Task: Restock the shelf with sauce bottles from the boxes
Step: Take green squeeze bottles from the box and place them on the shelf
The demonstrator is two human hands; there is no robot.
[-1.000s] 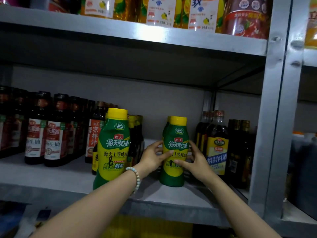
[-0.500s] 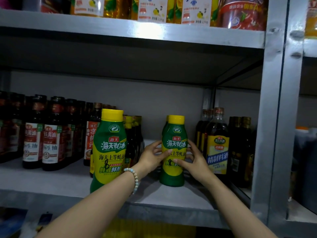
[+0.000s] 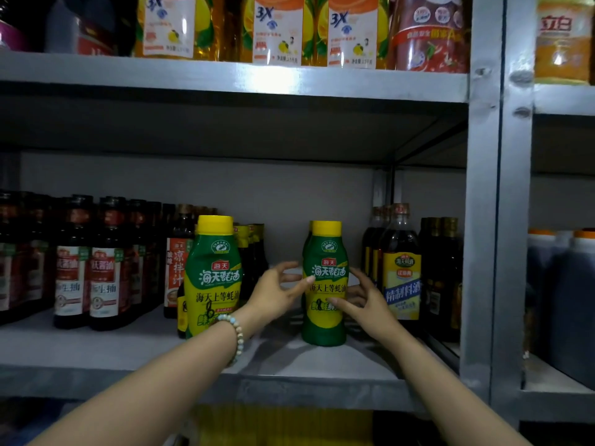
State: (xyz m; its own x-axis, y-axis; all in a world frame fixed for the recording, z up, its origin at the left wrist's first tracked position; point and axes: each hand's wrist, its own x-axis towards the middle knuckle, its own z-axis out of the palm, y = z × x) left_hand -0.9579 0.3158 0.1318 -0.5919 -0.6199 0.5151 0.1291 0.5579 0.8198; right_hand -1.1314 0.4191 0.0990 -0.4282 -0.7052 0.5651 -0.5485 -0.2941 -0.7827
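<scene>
Forearms bare, reaching in from low front; bead bracelet on left wrist. Grey painted metal shelf, matte and scuffed, lit dimly; riveted steel upright at right. Left hand spread open, fingertips just touching the green sauce bottle; right hand also open, thumb against the label, no closed grip on either side. Bottle upright on the shelf, between the hands: green plastic, waisted shape, yellow cap, glossy yellow label. Second identical bottle standing to the left. Dark glass soy bottles further left, cooking wine bottles right. Plain grey back wall. Above, upper shelf carrying orange detergent bottles.
</scene>
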